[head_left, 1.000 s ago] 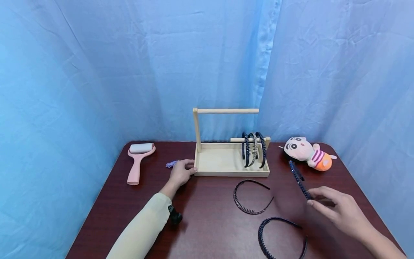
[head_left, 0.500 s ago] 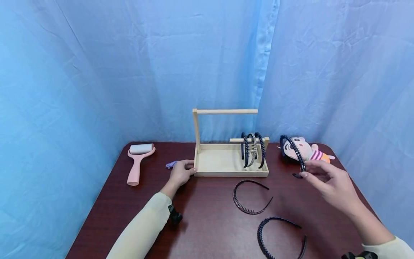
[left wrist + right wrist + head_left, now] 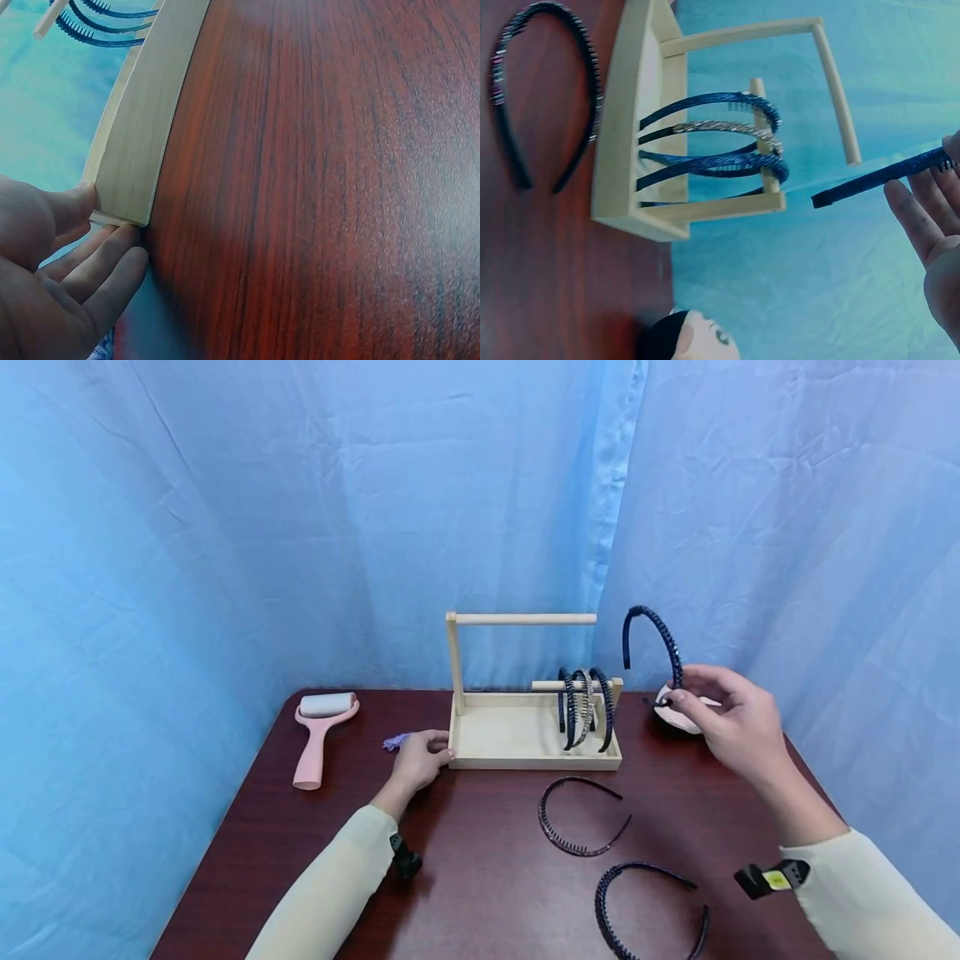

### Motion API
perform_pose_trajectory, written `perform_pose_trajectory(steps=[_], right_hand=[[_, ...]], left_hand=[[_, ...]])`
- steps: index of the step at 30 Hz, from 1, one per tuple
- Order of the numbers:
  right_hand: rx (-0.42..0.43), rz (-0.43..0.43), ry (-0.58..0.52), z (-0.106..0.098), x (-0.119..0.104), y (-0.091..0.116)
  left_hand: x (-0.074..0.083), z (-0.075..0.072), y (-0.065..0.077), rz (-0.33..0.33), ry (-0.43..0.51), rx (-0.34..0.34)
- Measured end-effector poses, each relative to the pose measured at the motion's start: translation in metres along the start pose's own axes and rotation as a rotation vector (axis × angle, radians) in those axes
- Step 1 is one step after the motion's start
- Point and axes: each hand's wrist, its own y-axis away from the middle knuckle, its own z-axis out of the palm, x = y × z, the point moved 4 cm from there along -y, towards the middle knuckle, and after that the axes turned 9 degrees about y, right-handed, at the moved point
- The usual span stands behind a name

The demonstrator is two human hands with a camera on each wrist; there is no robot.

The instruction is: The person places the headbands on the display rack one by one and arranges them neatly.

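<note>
My right hand (image 3: 731, 718) holds a dark, beaded headband (image 3: 663, 631) between thumb and fingers, raised above the table to the right of a wooden stand (image 3: 536, 763). One end of that headband points toward the stand in the right wrist view. Several headbands (image 3: 727, 165), dark ones and a silvery one, hang on the stand's lower bar. The higher bar (image 3: 525, 619) carries nothing. My left hand (image 3: 420, 760) grips the stand's front left corner, its thumb at the tray wall and fingers against the end (image 3: 124, 217).
Two dark headbands lie in front of the stand, a thin one (image 3: 551, 831) and a thicker one (image 3: 604, 910) nearer me. A pink lint roller (image 3: 311, 760) is at the left, a purple item (image 3: 395, 741) by my left hand. My right hand partly covers a plush toy (image 3: 712, 341).
My right hand has lifted the headband up and to the left, from over the table's right side to beside the stand, now overlapping the plush toy. My left hand stays on the corner.
</note>
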Motion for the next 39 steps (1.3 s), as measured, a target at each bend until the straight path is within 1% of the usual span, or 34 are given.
perform_pose_trajectory(steps=[2, 5, 9, 16, 21, 27, 31, 35, 39], right_hand=[[0.003, 0.002, -0.01, 0.004, -0.001, -0.008], [0.001, 0.018, -0.004, 0.012, -0.001, -0.018], [0.006, 0.027, 0.012, 0.022, 0.002, -0.029], [0.002, 0.001, 0.017, 0.041, 0.005, -0.042], [-0.026, -0.006, -0.005, 0.054, 0.003, -0.047], [-0.079, 0.014, -0.103, 0.076, 0.0, -0.057], [-0.13, 0.067, -0.18, 0.094, -0.007, -0.062], [-0.185, 0.121, -0.275, 0.113, -0.016, -0.07], [-0.237, 0.147, -0.312, 0.132, -0.022, -0.075]], left_hand=[[0.0, 0.0, 0.0, -0.002, 0.005, 0.0], [0.0, 0.001, 0.0, -0.015, 0.017, 0.001], [0.0, 0.001, 0.002, -0.017, 0.027, -0.005], [0.001, 0.0, 0.005, -0.022, 0.041, -0.015], [0.001, 0.001, 0.005, -0.023, 0.04, -0.021], [0.001, 0.001, 0.003, -0.019, 0.04, -0.02], [0.001, 0.0, 0.003, -0.013, 0.035, -0.019], [0.002, 0.0, 0.004, -0.022, 0.055, -0.022], [0.002, 0.001, 0.003, -0.031, 0.073, -0.025]])
